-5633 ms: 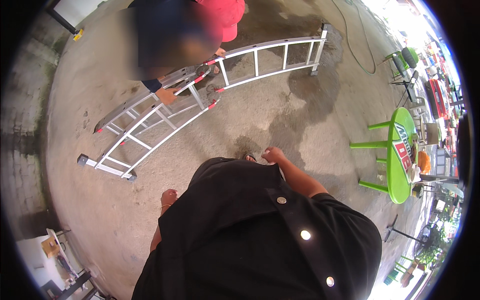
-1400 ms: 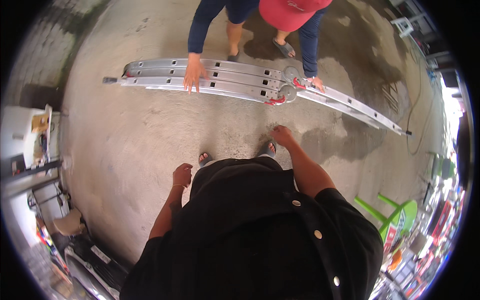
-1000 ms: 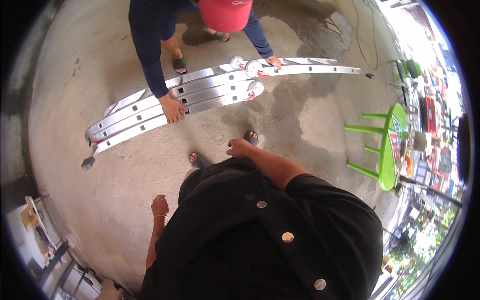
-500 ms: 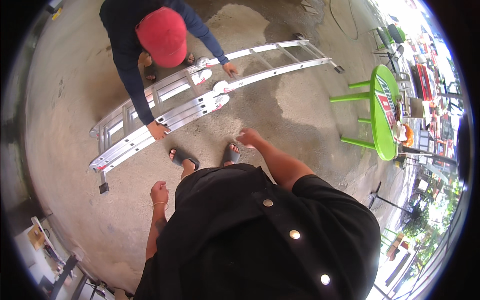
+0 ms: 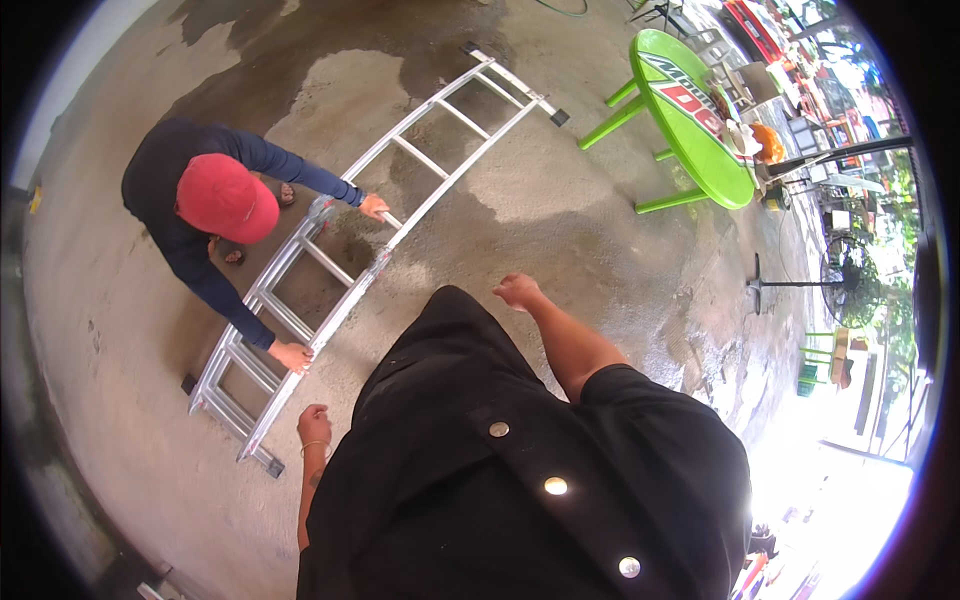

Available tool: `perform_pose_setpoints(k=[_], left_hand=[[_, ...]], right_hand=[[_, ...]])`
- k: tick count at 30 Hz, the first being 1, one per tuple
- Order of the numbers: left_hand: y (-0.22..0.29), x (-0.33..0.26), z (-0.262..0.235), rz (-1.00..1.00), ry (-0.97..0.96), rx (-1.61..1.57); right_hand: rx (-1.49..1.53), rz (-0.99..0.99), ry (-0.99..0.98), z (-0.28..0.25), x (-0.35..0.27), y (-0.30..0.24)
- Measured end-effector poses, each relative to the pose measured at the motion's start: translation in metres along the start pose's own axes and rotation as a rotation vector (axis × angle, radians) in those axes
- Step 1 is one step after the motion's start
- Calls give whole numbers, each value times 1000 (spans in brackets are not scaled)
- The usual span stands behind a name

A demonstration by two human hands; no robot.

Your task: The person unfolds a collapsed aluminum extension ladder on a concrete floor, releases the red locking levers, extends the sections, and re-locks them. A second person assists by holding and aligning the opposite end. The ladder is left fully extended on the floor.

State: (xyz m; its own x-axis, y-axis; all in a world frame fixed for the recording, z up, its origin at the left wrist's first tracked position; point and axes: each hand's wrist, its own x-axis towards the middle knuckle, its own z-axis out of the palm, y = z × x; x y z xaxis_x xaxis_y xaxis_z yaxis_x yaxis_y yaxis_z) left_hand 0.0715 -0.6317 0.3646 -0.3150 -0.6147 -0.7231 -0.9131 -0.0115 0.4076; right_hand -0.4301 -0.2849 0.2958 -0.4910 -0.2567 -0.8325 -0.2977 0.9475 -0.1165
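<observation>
My left hand (image 5: 314, 425) hangs beside my black shirt, fingers curled in and nothing visible in them. On the other side my right hand (image 5: 516, 291) is held out low over the floor, loosely closed, with nothing visible in it. Neither touches the silver metal ladder (image 5: 381, 260), which slants from lower left to upper right; its lower end is nearest my left hand. A co-worker in a red cap (image 5: 228, 198) bends over it from the far side. One of their hands (image 5: 290, 356) is on the near rail, the other (image 5: 374, 206) by a rung past the hinges.
A green table (image 5: 690, 115) with legs pointing left appears at the upper right, with an orange object (image 5: 768, 143) by its edge. Beyond are a black stand fan (image 5: 845, 275) and assorted clutter. Dark wet patches mark the concrete floor (image 5: 570, 185).
My view has turned, so the ladder now slants more steeply and the table sits higher. The fingers of my right hand are more curled. The co-worker stays bent over the ladder.
</observation>
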Motion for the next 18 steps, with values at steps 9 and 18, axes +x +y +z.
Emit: perform_pose_setpoints(k=[9,18], left_hand=[[-31,41,59,-80,-13,308],[188,89,222,-298,-422,799]], right_hand=[[74,170,213,-210,192,52],[176,136,473,-417,685,218]])
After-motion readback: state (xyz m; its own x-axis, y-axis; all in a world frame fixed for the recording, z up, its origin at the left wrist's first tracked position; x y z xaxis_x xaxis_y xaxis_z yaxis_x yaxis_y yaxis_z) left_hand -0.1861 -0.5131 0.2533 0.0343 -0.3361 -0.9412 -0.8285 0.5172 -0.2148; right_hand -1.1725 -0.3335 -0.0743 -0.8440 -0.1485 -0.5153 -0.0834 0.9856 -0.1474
